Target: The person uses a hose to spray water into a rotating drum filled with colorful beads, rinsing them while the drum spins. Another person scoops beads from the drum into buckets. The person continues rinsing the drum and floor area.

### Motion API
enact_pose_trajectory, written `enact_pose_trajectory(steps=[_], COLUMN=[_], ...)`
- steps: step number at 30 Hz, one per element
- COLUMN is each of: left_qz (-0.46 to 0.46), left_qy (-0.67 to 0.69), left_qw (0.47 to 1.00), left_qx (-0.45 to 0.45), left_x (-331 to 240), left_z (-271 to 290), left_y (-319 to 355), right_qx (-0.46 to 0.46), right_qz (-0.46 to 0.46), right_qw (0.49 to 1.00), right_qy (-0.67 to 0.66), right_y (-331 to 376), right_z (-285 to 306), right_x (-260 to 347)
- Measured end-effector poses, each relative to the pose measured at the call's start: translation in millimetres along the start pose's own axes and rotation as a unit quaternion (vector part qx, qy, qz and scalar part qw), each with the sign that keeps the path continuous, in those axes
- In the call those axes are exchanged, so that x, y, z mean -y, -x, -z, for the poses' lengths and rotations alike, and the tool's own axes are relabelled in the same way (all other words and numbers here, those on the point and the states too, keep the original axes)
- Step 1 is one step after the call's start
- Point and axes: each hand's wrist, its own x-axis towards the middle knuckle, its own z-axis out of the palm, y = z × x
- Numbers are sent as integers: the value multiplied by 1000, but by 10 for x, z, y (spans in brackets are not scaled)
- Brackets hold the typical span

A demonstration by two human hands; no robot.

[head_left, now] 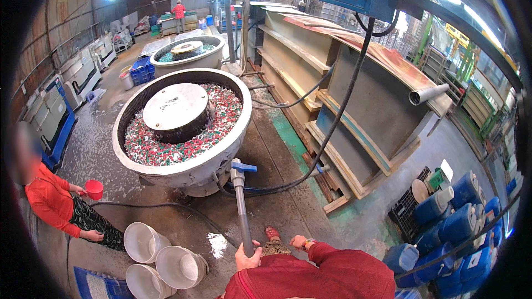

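My left hand [246,256] is shut on the lower end of a grey pipe [241,210]. The pipe runs up to a valve with a blue handle [243,168] at the foot of a big round grey tub [183,171]. The tub is filled with small red, green and white pieces [221,119] around a flat metal centre cap [176,108]. My right hand [298,241], in a red sleeve with a band at the wrist, hovers just right of the pipe, holding nothing. A sandalled foot [271,234] shows between the hands.
A person in an orange top [47,199] crouches at left with a red cup [94,189]. White buckets [143,241] lie nearby, and blue jerrycans [454,222] are stacked at right. A black hose [332,122] crosses the wet floor. A second tub [187,55] stands behind, and a large tank frame [366,99] at right.
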Motion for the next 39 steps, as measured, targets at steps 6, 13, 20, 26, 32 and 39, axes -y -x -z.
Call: enact_pose_trajectory(steps=[6, 13, 20, 26, 32, 39], left_qz=[-33, -72, -118, -81, -123, -71], left_qy=[-66, -107, -85, -105, -66, -112], left_qw=[997, 991, 989, 990, 989, 989], left_qx=[-3, 45, 27, 40, 44, 73], left_x=[113, 211, 253, 150, 326, 174], left_z=[113, 179, 154, 158, 179, 233], left_y=[-30, -118, -103, -71, -138, -106], right_qx=[-3, 29, 33, 33, 19, 17], right_qz=[14, -17, -24, -19, 9, 4], right_qw=[1000, 999, 999, 999, 999, 999], right_qy=[16, -43, -36, -38, -26, -27], right_y=[-46, -218, -111, -103, 17, -310], right_z=[-1, -105, -43, -98, -119, -176], right_x=[84, -203, -68, 78, 162, -233])
